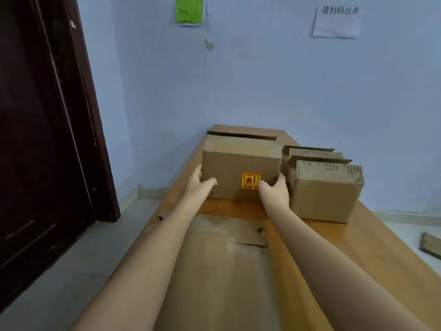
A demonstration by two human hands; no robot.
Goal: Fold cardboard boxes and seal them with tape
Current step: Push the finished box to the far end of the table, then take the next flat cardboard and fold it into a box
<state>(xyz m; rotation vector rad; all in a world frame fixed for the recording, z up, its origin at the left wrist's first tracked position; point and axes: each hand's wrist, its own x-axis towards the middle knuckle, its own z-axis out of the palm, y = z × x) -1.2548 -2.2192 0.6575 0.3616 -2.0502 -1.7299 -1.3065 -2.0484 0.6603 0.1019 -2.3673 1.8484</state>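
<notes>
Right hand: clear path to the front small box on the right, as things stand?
Probably yes. The right hand grips the labelled box at its right side, directly beside the front small box. Nothing lies between them, though the hand must release first.

Soft, even light fills the room, moderately bright with a cool bluish cast on the wall [274, 75]. No lamp or window shows; the light seems to come from above and behind the camera, though that is hard to judge. Shadows are faint: a thin dark band lies under the cardboard box [241, 168] along its near edge. The dark door [43, 130] at nine o'clock loses nearly all detail. The whole picture is slightly soft; the print on the paper notice [336, 21] at one o'clock is barely readable. Wide-angle distortion bends the door frame and stretches both forearms toward six o'clock. A pale glare patch sits on the flat cardboard sheet [226, 259].
</notes>
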